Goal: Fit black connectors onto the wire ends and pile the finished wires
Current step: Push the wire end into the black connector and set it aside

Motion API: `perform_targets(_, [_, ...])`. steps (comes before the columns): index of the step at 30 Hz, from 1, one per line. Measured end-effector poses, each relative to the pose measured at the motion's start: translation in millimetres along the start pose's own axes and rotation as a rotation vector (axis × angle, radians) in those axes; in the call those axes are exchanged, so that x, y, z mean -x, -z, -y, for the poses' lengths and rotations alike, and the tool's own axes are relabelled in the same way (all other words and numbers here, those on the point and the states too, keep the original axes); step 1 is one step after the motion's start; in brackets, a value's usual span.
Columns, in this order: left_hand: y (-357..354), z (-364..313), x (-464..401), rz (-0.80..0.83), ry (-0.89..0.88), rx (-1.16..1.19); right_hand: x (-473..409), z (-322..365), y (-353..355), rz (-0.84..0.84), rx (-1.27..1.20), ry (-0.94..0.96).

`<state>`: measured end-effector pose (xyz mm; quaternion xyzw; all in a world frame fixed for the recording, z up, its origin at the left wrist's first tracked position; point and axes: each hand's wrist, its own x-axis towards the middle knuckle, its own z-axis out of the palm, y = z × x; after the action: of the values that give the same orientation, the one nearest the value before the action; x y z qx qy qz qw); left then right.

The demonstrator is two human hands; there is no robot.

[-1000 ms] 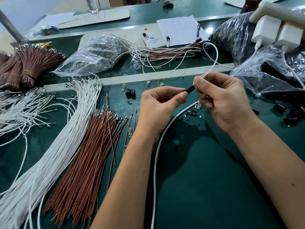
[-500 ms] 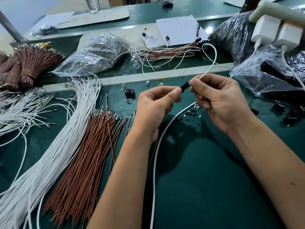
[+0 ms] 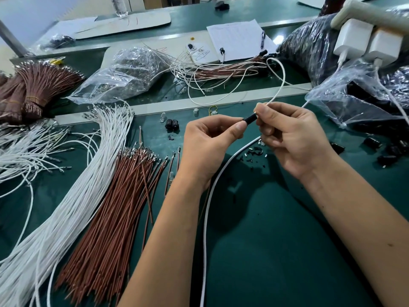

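Fingers (image 3: 238, 129) of my left hand (image 3: 210, 147) pinch the black connector (image 3: 250, 118) above the green bench (image 3: 276, 240); my right hand (image 3: 292, 138) pinches the thin white wire (image 3: 279, 89) at its far end. Loose white wires (image 3: 66, 207) and brown wires (image 3: 115, 218) lie left.

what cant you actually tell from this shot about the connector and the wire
Head view only:
- Whether the wire end is seated inside the black connector: fingertips of the left hand and right hand cover both ends.
- The thin white wire past the right fingers: hidden by the hand.
- The small black bits under the hands: too small to identify.
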<state>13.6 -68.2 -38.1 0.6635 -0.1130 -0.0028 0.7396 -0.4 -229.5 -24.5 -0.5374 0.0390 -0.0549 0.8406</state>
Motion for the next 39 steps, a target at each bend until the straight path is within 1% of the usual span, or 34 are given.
perform_targets(6, [-1.4,2.6,0.3,-0.023,0.006,-0.007,-0.1,-1.7,-0.3,-0.021,0.105,0.027])
perform_targets(11, [1.7,2.4,-0.7,-0.044,0.031,-0.002,0.1,2.6,1.9,0.01,0.128,0.002])
perform_targets(16, [0.3,0.2,1.1,-0.008,0.052,0.005,-0.7,2.7,1.4,-0.052,0.241,0.115])
perform_targets(21, [-1.5,-0.7,2.0,-0.001,0.071,0.011,0.3,0.0,-1.8,-0.072,0.037,0.105])
perform_targets(26, [-1.5,-3.2,2.5,-0.004,0.077,0.058,0.3,-0.2,-0.8,-0.007,-0.071,0.009])
perform_targets(28, [-0.6,-3.3,2.3,-0.014,0.085,0.086,0.1,0.3,0.2,0.007,-0.065,-0.007])
perform_targets(32, [0.2,-1.8,2.6,0.006,0.056,0.008,0.2,0.1,-0.2,0.029,-0.044,0.029])
perform_targets(39, [1.2,0.4,1.8,0.0,0.05,0.012,-0.5,0.0,0.6,-0.014,0.085,0.04])
